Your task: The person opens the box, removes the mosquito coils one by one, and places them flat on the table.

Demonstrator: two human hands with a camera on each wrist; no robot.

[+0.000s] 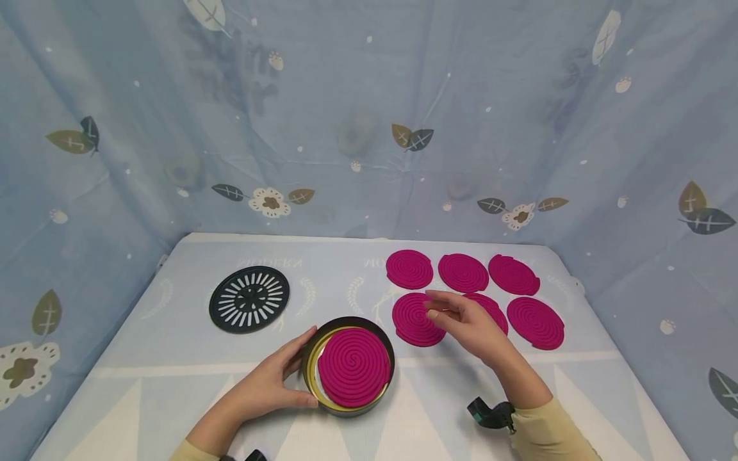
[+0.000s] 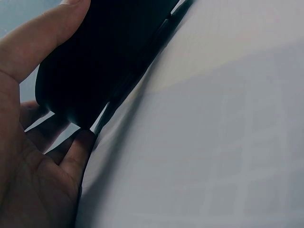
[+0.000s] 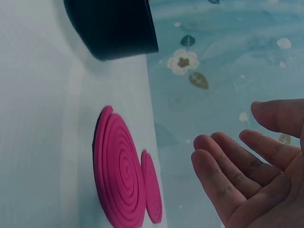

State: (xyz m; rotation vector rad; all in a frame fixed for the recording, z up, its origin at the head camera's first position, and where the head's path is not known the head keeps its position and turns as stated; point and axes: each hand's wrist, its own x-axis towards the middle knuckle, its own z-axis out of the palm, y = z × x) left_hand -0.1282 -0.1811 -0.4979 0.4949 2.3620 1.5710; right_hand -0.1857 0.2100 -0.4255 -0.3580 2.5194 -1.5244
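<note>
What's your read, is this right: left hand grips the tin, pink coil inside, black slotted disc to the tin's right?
The side is wrong: the black slotted disc lies to the left of the tin, as the head view shows. The rest stands.

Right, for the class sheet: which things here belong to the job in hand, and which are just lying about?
In the job:
round tin, held by the left grip
pink coil in the tin
six other pink coils, the right grip raised near them

Apparently just about:
black slotted disc, untouched, perhaps a cover
patterned curtain, backdrop
</note>
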